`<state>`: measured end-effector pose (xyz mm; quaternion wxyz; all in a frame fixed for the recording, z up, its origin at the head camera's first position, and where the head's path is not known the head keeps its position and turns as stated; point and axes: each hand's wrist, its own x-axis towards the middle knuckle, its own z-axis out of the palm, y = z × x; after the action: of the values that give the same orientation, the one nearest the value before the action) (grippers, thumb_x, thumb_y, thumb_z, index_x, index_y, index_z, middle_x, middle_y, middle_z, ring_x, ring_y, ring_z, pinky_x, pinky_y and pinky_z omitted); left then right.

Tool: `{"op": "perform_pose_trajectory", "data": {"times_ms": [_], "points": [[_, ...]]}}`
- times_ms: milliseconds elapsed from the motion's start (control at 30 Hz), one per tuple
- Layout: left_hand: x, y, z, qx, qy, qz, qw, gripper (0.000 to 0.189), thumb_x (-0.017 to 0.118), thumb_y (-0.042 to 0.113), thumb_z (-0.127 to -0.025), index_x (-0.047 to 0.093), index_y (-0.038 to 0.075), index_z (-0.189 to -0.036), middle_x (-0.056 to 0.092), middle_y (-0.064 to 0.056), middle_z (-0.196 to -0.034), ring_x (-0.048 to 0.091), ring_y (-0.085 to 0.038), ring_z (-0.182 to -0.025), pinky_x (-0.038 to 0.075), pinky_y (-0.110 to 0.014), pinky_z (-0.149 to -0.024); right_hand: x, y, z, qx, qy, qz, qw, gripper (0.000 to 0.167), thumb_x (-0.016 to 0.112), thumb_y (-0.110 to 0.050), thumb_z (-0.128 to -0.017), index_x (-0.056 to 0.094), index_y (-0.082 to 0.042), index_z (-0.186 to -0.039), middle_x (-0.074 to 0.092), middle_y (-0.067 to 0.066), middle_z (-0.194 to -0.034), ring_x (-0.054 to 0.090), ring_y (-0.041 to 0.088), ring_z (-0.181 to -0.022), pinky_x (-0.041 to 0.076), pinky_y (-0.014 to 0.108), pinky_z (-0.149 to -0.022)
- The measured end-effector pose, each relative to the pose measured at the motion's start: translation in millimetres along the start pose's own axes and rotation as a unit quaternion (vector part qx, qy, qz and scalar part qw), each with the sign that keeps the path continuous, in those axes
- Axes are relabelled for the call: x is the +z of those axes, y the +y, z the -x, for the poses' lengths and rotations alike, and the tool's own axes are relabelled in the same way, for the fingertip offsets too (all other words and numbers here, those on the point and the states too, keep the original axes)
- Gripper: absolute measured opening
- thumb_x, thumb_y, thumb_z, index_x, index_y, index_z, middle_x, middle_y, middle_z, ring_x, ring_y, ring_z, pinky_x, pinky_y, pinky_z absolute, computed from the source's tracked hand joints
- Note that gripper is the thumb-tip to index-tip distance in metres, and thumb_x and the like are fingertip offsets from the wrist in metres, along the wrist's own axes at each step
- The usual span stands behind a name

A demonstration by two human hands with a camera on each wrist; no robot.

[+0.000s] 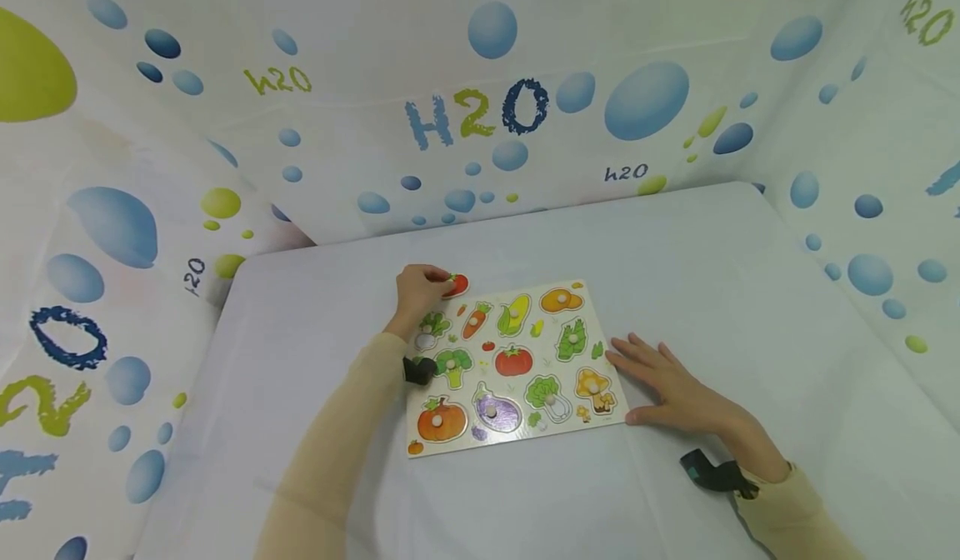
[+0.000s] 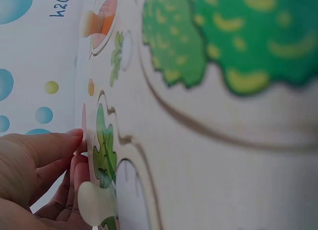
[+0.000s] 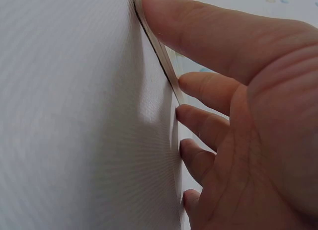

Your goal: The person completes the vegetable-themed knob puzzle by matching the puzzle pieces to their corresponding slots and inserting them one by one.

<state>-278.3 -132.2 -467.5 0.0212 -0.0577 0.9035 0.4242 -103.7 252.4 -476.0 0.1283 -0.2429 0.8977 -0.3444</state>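
My left hand (image 1: pixel 420 293) pinches a red tomato puzzle piece (image 1: pixel 458 284) just past the far left corner of a wooden vegetable peg puzzle board (image 1: pixel 525 420). In the left wrist view the left hand (image 2: pixel 44 165) has thumb and fingertips together on the piece, which shows only as a thin pink edge (image 2: pixel 84 121). At the board's middle a tomato picture (image 1: pixel 513 362) shows without a knob. Beside the right edge, my right hand (image 1: pixel 675 389) lies with fingers spread, thumb at the near corner. The right wrist view shows its thumb (image 3: pixel 198 29) against the board's edge (image 3: pixel 158 46).
Knobbed pieces sit in the board, among them a carrot (image 1: pixel 476 322), corn (image 1: pixel 514 317), broccoli (image 1: pixel 453 365), pumpkin (image 1: pixel 442 420), eggplant (image 1: pixel 498 410) and mushrooms (image 1: pixel 595 387). A white cloth covers the table (image 1: pixel 720 277). Printed H2O curtains (image 1: pixel 352 35) hang around it.
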Motion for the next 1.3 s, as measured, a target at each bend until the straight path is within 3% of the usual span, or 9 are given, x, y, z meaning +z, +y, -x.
{"op": "perform_pose_trajectory", "data": {"times_ms": [333, 667, 900, 1300], "points": [[0.4, 1.7, -0.5, 0.005, 0.007, -0.003, 1.0, 0.02, 0.073, 0.016, -0.087, 0.076, 0.001, -0.101, 0.073, -0.018, -0.107, 0.063, -0.031, -0.11, 0.052, -0.041, -0.096, -2, 0, 0.3, -0.004, 0.002, 0.007, 1.0, 0.085, 0.076, -0.041, -0.08, 0.038, -0.012, -0.151, 0.026, 0.018, -0.16, 0.009, 0.039, -0.151, -0.01, 0.04, -0.123], [-1.6, 0.8, -0.3, -0.005, 0.005, 0.006, 1.0, 0.02, 0.073, 0.016, -0.087, 0.075, 0.001, -0.101, 0.072, -0.018, -0.109, 0.063, -0.031, -0.11, 0.053, -0.041, -0.094, -2, -1, -1.0, 0.006, -0.003, 0.002, 1.0, 0.087, 0.077, -0.04, -0.079, 0.038, -0.012, -0.151, 0.025, 0.016, -0.161, 0.009, 0.038, -0.151, -0.008, 0.045, -0.123], [-6.4, 1.6, -0.5, 0.017, 0.006, 0.019, 0.9997, 0.021, 0.072, 0.015, -0.088, 0.075, 0.0, -0.103, 0.071, -0.019, -0.109, 0.064, -0.032, -0.108, 0.054, -0.041, -0.09, 0, 2, -0.9, 0.005, -0.005, 0.004, 1.0, 0.087, 0.077, -0.04, -0.078, 0.038, -0.012, -0.151, 0.025, 0.017, -0.161, 0.009, 0.039, -0.151, -0.007, 0.048, -0.122], [-15.7, 16.8, 9.6, 0.04, -0.03, 0.016, 0.9987, 0.02, 0.073, 0.013, -0.088, 0.074, 0.0, -0.103, 0.072, -0.017, -0.107, 0.066, -0.029, -0.104, 0.054, -0.039, -0.091, -1, -1, -0.1, 0.008, -0.006, -0.001, 1.0, 0.087, 0.078, -0.039, -0.078, 0.038, -0.011, -0.151, 0.025, 0.018, -0.16, 0.008, 0.039, -0.151, -0.007, 0.05, -0.122]]}}
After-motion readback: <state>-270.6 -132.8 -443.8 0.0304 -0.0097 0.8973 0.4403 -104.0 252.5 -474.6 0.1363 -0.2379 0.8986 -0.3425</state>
